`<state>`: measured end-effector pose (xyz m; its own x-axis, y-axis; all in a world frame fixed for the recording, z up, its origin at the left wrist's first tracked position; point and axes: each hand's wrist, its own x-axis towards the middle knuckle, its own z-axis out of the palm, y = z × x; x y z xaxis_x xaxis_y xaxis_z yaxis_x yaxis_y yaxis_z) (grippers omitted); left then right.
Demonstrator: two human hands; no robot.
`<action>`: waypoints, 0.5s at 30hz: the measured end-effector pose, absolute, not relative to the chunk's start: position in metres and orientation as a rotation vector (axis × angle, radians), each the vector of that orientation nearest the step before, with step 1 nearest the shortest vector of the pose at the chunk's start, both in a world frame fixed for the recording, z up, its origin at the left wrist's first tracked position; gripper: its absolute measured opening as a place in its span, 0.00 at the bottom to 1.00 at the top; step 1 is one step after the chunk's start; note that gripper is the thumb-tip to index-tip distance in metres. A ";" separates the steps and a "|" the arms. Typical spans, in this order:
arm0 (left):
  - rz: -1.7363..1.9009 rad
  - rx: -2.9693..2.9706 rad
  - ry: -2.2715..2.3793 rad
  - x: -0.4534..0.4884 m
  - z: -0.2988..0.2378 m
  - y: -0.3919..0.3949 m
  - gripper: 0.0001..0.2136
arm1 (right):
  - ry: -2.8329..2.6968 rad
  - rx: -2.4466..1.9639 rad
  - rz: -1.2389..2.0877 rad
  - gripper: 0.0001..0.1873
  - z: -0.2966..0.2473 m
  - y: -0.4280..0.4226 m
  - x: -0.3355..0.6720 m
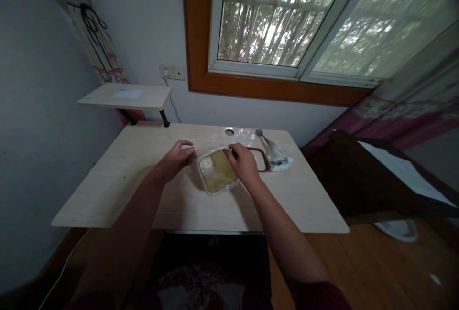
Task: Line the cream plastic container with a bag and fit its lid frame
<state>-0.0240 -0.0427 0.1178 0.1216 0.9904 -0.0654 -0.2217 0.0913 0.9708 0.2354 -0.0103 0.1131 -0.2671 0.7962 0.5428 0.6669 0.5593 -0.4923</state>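
A clear plastic container (pixel 217 169), rectangular with rounded corners, is on or just above the desk, tilted slightly; its inside looks yellowish. My right hand (pixel 244 159) grips its right rim, with the thumb on the near side. At the container's upper left corner is my left hand (pixel 179 156), fingers bent and apart from the thumb, its tips slightly blurred; nothing shows in it. Behind my right hand lies a brown-rimmed rectangular piece (pixel 264 159), like a lid, partly hidden. Beside that is a crumpled clear plastic bag (pixel 278 155) with something dark in it.
The pale wooden desk (pixel 125 195) has a cable hole (pixel 229 132) at the back and a raised shelf (pixel 154 95) at the left, with a paper (pixel 128 93) on it. A dark piece of furniture (pixel 344 176) stands to the right. The window (pixel 265 18) is behind.
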 end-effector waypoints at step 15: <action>1.303 1.038 1.287 -0.027 0.075 -0.035 0.19 | -1.978 -1.185 0.236 0.11 0.113 -0.009 0.236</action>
